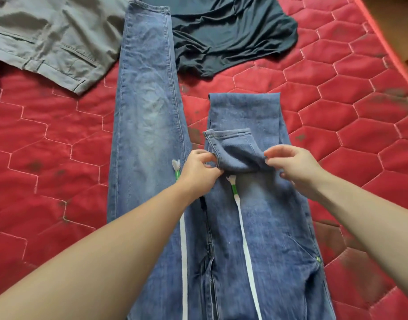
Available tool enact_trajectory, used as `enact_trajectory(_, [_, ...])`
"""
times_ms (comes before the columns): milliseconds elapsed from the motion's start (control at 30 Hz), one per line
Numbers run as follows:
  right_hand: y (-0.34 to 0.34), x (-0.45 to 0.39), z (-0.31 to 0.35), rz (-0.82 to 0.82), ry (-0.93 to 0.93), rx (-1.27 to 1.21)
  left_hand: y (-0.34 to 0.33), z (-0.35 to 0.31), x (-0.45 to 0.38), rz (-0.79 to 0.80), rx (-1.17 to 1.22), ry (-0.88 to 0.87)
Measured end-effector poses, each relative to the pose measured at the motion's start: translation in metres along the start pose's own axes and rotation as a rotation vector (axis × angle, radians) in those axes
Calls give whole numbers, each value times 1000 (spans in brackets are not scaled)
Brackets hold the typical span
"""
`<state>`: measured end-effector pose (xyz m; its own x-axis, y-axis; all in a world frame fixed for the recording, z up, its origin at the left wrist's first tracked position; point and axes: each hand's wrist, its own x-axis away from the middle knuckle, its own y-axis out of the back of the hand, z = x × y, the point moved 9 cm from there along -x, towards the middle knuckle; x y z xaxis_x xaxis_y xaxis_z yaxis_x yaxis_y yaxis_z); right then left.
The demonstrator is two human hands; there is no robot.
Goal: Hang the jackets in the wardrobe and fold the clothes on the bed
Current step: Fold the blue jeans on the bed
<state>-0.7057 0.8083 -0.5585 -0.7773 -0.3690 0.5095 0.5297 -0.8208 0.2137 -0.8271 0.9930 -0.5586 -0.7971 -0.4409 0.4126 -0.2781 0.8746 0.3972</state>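
Folding the jeans leg on the bed

Both hands, left hand (201, 168) and right hand (295, 167), pinch the folded cuff (233, 146) of the jeans (256, 227) at centre; uneven pull could skew the fold toward 3 o'clock.

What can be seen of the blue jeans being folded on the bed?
The blue jeans are faded denim with two white drawstrings tipped green. They lie flat on the red quilted mattress. One leg stretches straight away, its far end between the grey trousers and the dark top. The other leg is folded back, its hem lying on top. The left hand and right hand pinch that folded end at either side.
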Motion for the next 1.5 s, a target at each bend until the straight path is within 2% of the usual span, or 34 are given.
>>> enact_trajectory(67, [4, 13, -9, 68, 12, 56, -3, 2, 9, 53, -127, -79])
enact_trajectory(133, [9, 25, -19, 130, 56, 248, -9, 4, 21, 107, -201, -124])
enact_trajectory(267, [17, 40, -37, 175, 14, 531, -21, 22, 35, 221, -204, -70])
enact_trajectory(467, [26, 46, -53, -74, -124, 455, -20, 34, 39, 69, -291, -12])
enact_trajectory(567, [17, 47, -58, -127, -165, 548, -27, 36, 42, 129, -348, 1])
enact_trajectory(667, [7, 41, -60, -84, -142, 392, -39, 36, 45, 198, -204, 32])
enact_trajectory(767, [22, 37, -56, -135, -96, 270, -50, 40, 47, 221, -110, 58])
enact_trajectory(867, [17, 41, -58, -2, -63, 458, -58, 43, 47, 300, -213, 59])
enact_trajectory(933, [16, 42, -51, -35, -2, 647, -59, 39, 47, 355, -339, 53])
enact_trajectory(967, [17, 40, -39, -112, 58, 715, -56, 36, 44, 347, -437, 32])
enact_trajectory(1033, [3, 35, -8, -206, 231, 815, -34, 24, 33, 208, -606, -65])
enact_trajectory(1100, [-33, 28, 20, -146, 401, 855, 2, 9, 22, -19, -663, -197])
enact_trajectory(1167, [-74, 16, 39, -17, 481, 864, 34, 6, 7, -140, -768, -275])
enact_trajectory(1267, [-131, -13, 59, 145, 491, 839, 75, 34, -27, -123, -939, -207])
enact_trajectory(1367, [-178, -49, 70, 247, 480, 918, 112, 65, -64, -88, -976, -152])
enact_trajectory(1433, [-199, -78, 80, 252, 452, 957, 132, 71, -86, -95, -984, -186])
enact_trajectory(1500, [-209, -112, 101, 168, 436, 902, 146, 69, -107, -113, -958, -218])
